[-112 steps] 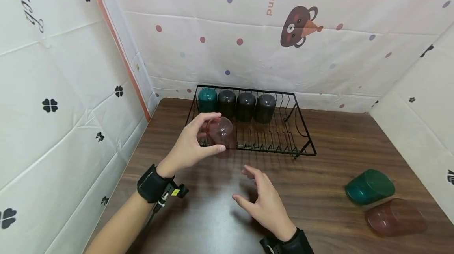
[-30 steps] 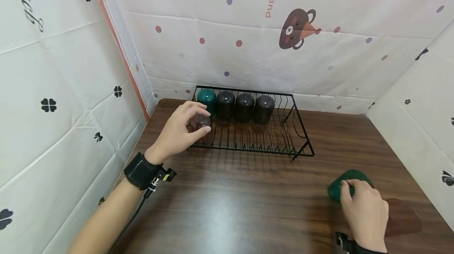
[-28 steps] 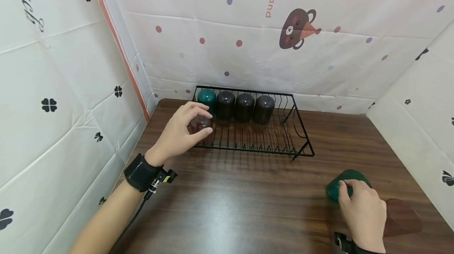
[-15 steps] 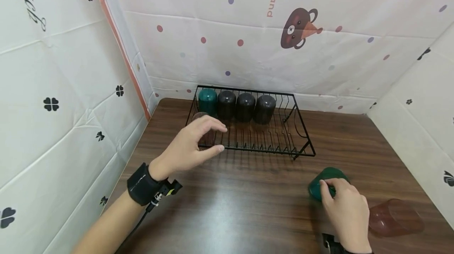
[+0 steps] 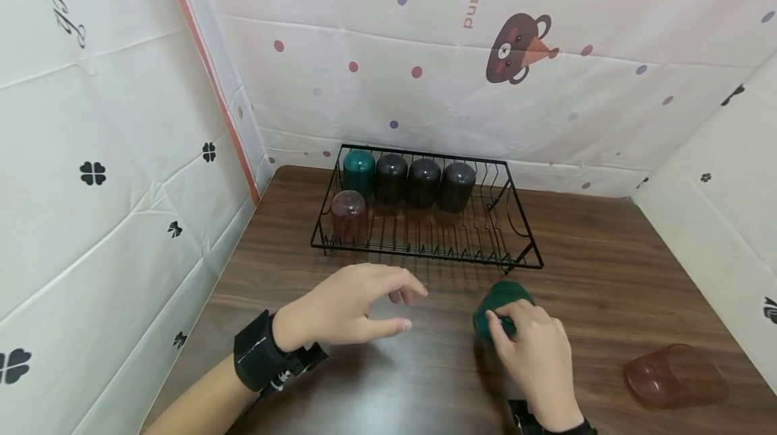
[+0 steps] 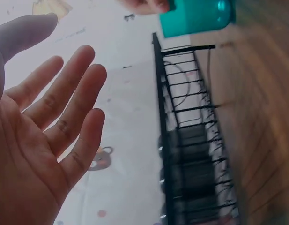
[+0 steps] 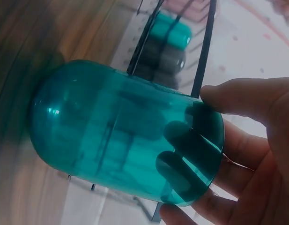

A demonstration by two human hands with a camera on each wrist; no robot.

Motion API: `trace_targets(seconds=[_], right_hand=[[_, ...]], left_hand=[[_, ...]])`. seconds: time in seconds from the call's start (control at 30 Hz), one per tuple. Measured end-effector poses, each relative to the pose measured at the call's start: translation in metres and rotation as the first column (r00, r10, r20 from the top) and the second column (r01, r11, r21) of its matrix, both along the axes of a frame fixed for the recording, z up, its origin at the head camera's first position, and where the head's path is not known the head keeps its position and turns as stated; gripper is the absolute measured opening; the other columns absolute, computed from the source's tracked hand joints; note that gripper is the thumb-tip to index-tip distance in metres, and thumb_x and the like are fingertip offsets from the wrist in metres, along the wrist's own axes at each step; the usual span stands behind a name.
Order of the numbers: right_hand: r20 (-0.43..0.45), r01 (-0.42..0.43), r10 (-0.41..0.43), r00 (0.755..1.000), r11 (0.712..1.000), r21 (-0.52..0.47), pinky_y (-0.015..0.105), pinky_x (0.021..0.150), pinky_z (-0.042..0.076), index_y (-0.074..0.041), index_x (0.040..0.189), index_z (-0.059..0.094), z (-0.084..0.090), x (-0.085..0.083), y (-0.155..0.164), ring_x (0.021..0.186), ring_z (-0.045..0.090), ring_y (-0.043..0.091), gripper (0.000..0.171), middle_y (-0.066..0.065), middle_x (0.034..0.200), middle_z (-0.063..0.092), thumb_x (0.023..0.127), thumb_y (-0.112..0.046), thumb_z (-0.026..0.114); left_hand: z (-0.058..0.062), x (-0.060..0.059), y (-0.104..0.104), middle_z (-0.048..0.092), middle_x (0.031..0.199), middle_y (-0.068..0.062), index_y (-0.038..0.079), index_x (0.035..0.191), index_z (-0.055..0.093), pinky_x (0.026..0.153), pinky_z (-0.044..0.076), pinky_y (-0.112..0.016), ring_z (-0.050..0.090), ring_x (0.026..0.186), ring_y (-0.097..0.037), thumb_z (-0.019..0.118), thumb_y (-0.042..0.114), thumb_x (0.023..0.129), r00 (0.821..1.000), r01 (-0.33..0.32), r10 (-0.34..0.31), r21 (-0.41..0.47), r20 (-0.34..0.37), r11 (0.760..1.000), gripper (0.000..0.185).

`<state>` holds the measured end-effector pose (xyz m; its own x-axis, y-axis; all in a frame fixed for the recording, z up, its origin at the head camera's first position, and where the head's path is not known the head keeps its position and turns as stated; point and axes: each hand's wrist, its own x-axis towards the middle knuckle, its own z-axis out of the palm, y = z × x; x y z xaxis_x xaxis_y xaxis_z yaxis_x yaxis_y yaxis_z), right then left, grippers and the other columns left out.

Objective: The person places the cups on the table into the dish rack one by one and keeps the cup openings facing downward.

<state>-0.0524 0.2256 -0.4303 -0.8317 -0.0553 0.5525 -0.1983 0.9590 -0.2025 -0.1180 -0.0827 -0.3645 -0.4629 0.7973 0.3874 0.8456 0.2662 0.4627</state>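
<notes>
- The green cup is what I'm working with: a translucent teal tumbler with a rounded, domed base, held off the table just in front of the black wire rack, near its front right corner.
- My right hand grips it near the open rim; in the right wrist view the cup lies on its side, thumb on one wall, fingers showing through the plastic from the other side.
- I judge it light and thin-walled, probably plastic: stiff enough to hold shape, unlikely to shatter, but smooth and likely slick.
- The straight wall near the rim looks like the best place to hold; the domed end gives fingers little purchase and would tend to slide out of a pinch.
- A hard squeeze could flex the rim, so a moderate wrap round the wall seems wiser than fingertip pressure.
- My left hand hovers above the table to the left of the cup, fingers spread and relaxed, holding nothing; the left wrist view shows the bare palm.
- In the rack, a pink cup stands mouth-down at the front left, and behind it a row of one green and three dark cups, also inverted.
- Another pink cup lies on its side on the table, well off to my right.
</notes>
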Motion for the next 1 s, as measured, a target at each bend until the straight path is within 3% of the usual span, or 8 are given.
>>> trace_targets(seconds=[0.2, 0.47, 0.73, 1.0], right_hand=[[0.03, -0.07, 0.07, 0.997, 0.998, 0.006, 0.04, 0.061, 0.049, -0.012, 0.078, 0.075, -0.001, -0.002, -0.024, 0.06, 0.053, 0.009, 0.012, 0.0, 0.076, 0.07, 0.082, -0.022, 0.082], [0.024, -0.239, 0.239, 0.971, 0.97, 0.036, 0.03, 0.065, 0.045, -0.021, 0.082, 0.072, -0.003, -0.003, -0.056, 0.075, 0.056, 0.01, 0.013, -0.008, 0.085, 0.068, 0.082, -0.026, 0.084], [0.01, -0.344, 0.344, 0.939, 0.937, 0.067, 0.031, 0.071, 0.05, -0.022, 0.087, 0.072, -0.005, -0.005, -0.074, 0.085, 0.058, 0.01, 0.016, -0.01, 0.092, 0.067, 0.081, -0.028, 0.085], [0.111, -0.463, 0.459, 0.881, 0.887, 0.005, 0.032, 0.079, 0.052, -0.024, 0.099, 0.073, -0.006, -0.006, -0.086, 0.095, 0.056, 0.007, 0.018, -0.013, 0.103, 0.065, 0.085, -0.031, 0.083]], left_hand=[[-0.027, 0.002, 0.008, 0.067, 0.112, 0.015, 0.029, 0.143, 0.05, 0.085, 0.054, -0.021, 0.064, 0.103, 0.0, 0.068, 0.041, 0.097, 0.988, -0.055, 0.06, -0.041, 0.141, 0.998, 0.05], [-0.073, 0.004, 0.024, 0.059, 0.136, 0.003, 0.029, 0.148, 0.044, 0.083, 0.054, -0.022, 0.065, 0.105, -0.015, 0.08, 0.036, 0.089, 0.925, -0.196, 0.193, -0.025, 0.327, 0.98, 0.07], [-0.085, 0.003, 0.021, 0.053, 0.139, 0.003, 0.03, 0.153, 0.039, 0.095, 0.054, -0.034, 0.058, 0.121, -0.018, 0.085, 0.034, 0.083, 0.886, -0.267, 0.266, -0.051, 0.379, 0.962, 0.084], [-0.098, 0.001, 0.015, 0.054, 0.14, 0.003, 0.021, 0.153, 0.041, 0.098, 0.052, -0.035, 0.056, 0.119, -0.012, 0.081, 0.056, 0.081, 0.873, -0.265, 0.3, -0.142, 0.384, 0.954, 0.089]])
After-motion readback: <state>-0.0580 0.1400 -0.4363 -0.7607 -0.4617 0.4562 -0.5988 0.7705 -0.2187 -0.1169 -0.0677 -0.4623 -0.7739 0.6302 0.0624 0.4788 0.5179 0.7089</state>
